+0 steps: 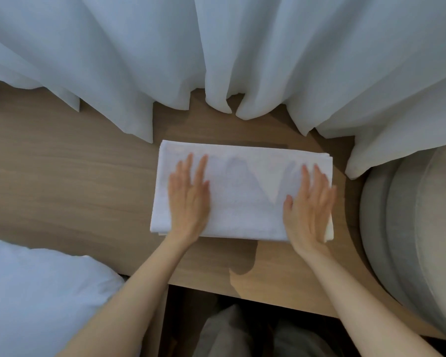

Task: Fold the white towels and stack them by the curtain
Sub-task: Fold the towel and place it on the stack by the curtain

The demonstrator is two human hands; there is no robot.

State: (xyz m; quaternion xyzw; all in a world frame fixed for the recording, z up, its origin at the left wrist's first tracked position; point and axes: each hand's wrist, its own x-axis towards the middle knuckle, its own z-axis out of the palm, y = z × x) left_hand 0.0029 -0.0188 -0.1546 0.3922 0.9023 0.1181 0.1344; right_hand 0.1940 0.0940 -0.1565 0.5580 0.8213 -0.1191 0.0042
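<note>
A folded white towel lies flat on the wooden surface, just in front of the pale curtain. Layered edges show along its right and near sides. My left hand lies flat on the towel's left part, fingers straight and pointing toward the curtain. My right hand rests with straight fingers on the towel's right part, close to its right edge. Both hands look slightly blurred.
A white pillow lies at the lower left, over the surface's near edge. A grey round cushioned seat stands at the right. The curtain's hem hangs onto the back of the wood. Below the near edge is a dark gap.
</note>
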